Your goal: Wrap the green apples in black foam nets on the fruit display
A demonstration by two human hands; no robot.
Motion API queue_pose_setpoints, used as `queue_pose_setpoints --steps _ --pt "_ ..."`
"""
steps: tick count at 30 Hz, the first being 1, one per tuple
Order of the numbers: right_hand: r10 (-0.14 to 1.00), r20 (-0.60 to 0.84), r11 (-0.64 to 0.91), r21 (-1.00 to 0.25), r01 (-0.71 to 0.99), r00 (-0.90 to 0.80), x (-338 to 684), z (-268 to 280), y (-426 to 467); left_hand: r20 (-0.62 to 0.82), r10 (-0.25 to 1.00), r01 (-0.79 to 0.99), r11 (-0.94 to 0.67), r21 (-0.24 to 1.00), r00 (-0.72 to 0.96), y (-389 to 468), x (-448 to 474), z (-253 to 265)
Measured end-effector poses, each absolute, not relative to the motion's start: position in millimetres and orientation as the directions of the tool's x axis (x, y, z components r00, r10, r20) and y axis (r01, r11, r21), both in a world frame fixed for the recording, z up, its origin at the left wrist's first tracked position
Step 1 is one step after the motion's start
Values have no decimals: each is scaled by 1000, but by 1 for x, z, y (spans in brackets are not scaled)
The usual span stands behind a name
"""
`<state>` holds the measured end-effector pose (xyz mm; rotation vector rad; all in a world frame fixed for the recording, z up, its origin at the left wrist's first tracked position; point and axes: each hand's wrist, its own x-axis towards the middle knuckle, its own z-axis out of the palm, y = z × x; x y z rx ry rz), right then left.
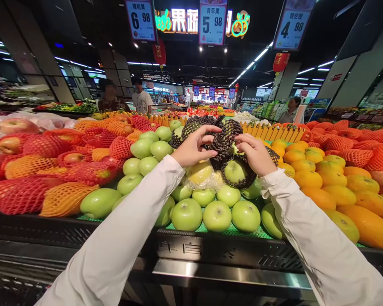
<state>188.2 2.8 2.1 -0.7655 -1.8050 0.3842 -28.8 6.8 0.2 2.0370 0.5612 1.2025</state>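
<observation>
Above a pile of green apples (217,216), both my hands are at a black foam net (225,142). My left hand (193,146) has its fingers curled at the net's left side, thumb below and index finger above. My right hand (257,154) pinches at the net's right side, where a bit of green shows through. Just below, another green apple (235,171) sits partly inside a black net. Beside it lies a yellowish fruit in clear plastic wrap (200,172). More black nets (192,126) lie behind my left hand, partly hidden by it.
Red and orange netted fruit (44,144) fills the left of the stand. Oranges (332,182) are piled on the right, red netted fruit (354,140) behind. A black front rim (210,246) edges the stand. Price signs (213,23) hang overhead. Several people (142,97) stand farther back.
</observation>
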Motion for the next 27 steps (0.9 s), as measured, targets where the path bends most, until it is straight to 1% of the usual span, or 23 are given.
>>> queue_pose_setpoints --steps 2,5,7,8,10,14,18,20,22,24,25,27 --pt "697 690 716 -654 243 -195 188 3 2 548 618 21 -674 738 563 5 -29 0" --pt "772 622 630 -776 27 -132 186 3 0 439 568 55 -652 756 696 1 -28 0" --pt "802 590 587 -807 -67 -88 184 3 -4 403 560 74 -643 762 724 -1 -28 1" --pt "808 583 578 -812 -76 -82 183 4 -6 401 560 82 -648 757 725 -2 -28 2" --pt "808 579 579 -815 -39 -111 182 7 -10 399 559 107 -666 738 727 -4 -28 3" --pt "801 539 568 -822 45 -259 182 10 -17 394 559 159 -699 698 730 -2 -28 1" --pt "750 597 654 -733 185 -286 180 5 -18 443 574 121 -694 710 689 2 -27 -2" --pt "755 602 652 -733 194 -261 180 3 -16 452 589 114 -683 722 670 2 -27 -2" --pt "781 594 619 -778 107 -194 179 2 -13 473 605 123 -689 715 641 1 -28 0" --pt "795 595 602 -798 31 -121 180 3 -11 519 622 118 -699 705 587 0 -28 2" --pt "788 608 613 -790 28 -96 180 4 -9 544 631 104 -700 706 554 0 -28 2" --pt "753 654 658 -749 77 -69 181 5 -8 564 645 81 -692 717 515 0 -29 3"
